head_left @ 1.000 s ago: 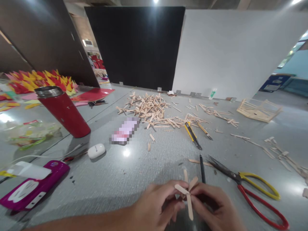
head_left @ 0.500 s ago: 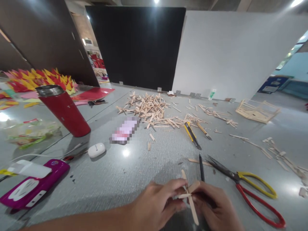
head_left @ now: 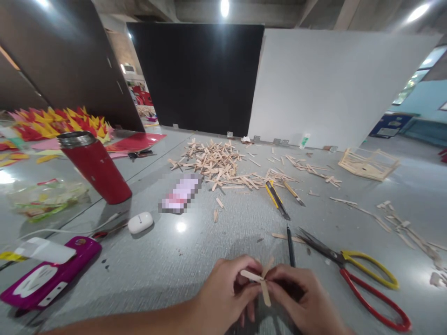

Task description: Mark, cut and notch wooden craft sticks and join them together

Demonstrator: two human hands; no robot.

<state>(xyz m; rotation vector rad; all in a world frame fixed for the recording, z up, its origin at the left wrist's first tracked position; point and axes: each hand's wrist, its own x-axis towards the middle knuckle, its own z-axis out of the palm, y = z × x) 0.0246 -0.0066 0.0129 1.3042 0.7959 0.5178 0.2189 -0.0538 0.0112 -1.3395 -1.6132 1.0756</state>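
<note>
Several crossed wooden craft sticks (head_left: 265, 292) are held between my two hands at the bottom middle of the view. My left hand (head_left: 232, 288) pinches them from the left, thumb and fingers closed. From the right, my right hand (head_left: 296, 293) grips the same joined sticks near their crossing point. Fingers hide part of the sticks. Just behind my right hand lies a black pen-like stick (head_left: 291, 246), with a loose craft stick (head_left: 279, 236) beside it. Scissors (head_left: 344, 258) with one yellow and one red handle lie open to the right.
A heap of craft sticks (head_left: 216, 160) spreads ahead, with a yellow cutter (head_left: 277, 200) and a second cutter (head_left: 294, 193) nearby. At left are a red flask (head_left: 99, 170), a phone (head_left: 181, 193), a white case (head_left: 140, 223) and a purple device (head_left: 63, 270). A stick frame (head_left: 370, 165) stands right.
The crossed sticks have turned in my hands, so one arm now points up-left and another down. My hands stay close together around them. The camera view has tilted up slightly.
</note>
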